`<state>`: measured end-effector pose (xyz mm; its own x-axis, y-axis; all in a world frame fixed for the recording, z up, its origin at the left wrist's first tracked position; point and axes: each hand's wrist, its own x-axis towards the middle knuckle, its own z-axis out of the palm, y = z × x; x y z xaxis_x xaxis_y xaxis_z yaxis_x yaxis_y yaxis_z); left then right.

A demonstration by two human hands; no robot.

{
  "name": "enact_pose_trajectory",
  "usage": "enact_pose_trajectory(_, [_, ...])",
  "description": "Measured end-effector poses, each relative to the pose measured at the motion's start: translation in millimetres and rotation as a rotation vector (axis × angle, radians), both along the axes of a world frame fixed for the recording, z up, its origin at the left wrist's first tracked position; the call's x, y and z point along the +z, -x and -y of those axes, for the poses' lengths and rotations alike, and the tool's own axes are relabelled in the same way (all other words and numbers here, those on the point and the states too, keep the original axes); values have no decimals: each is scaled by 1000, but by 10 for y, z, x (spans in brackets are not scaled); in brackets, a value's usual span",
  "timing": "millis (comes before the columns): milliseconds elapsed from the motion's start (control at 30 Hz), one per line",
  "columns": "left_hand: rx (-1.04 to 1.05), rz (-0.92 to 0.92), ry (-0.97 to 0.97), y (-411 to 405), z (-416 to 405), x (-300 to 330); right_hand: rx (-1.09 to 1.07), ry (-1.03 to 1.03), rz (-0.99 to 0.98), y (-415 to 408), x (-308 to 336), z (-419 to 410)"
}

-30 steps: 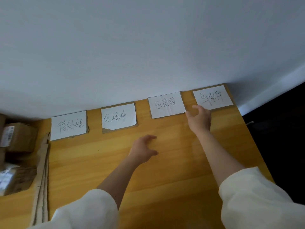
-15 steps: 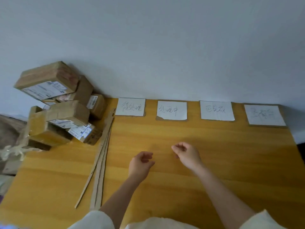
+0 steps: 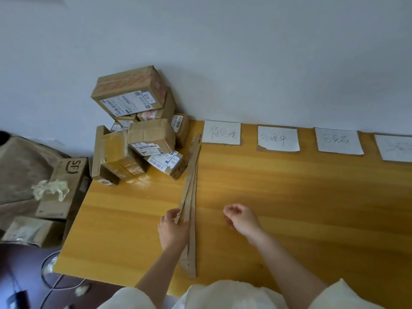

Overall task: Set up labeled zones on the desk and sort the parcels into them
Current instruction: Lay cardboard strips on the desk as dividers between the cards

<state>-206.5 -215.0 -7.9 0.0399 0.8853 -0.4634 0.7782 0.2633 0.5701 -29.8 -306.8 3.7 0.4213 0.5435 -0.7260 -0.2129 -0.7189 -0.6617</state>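
Observation:
Several white handwritten label cards lie in a row along the desk's far edge: the first [image 3: 222, 132], the second [image 3: 278, 138], the third [image 3: 338, 141], and a fourth [image 3: 394, 147] cut off at the right. A heap of brown cardboard parcels [image 3: 142, 134] with shipping labels is piled at the desk's far left corner. Long cardboard strips [image 3: 191, 192] run from the heap toward me. My left hand [image 3: 172, 228] pinches the near part of one strip. My right hand [image 3: 242, 218] hovers over the wooden desk [image 3: 289, 197], fingers loosely curled, holding nothing.
Left of the desk, on the floor, sit a printed cardboard box [image 3: 64, 186] with crumpled plastic on it and another box [image 3: 29, 230]. Cables [image 3: 51, 279] lie on the dark floor. A white wall rises behind the desk.
The view has swung left, from the label cards to the parcel heap. My right hand drew back from the fourth card. My left hand moved to the cardboard strips and took hold of one.

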Motion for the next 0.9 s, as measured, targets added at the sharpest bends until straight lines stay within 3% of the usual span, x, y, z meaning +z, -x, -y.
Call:
enact_pose_trajectory(500, [-267,38,172,166,-581,-202,15,161,10,706,-196,-761])
enact_pose_trajectory(900, [-179,199,332,296,-680,-258,93,215,172,931,-269,-1090])
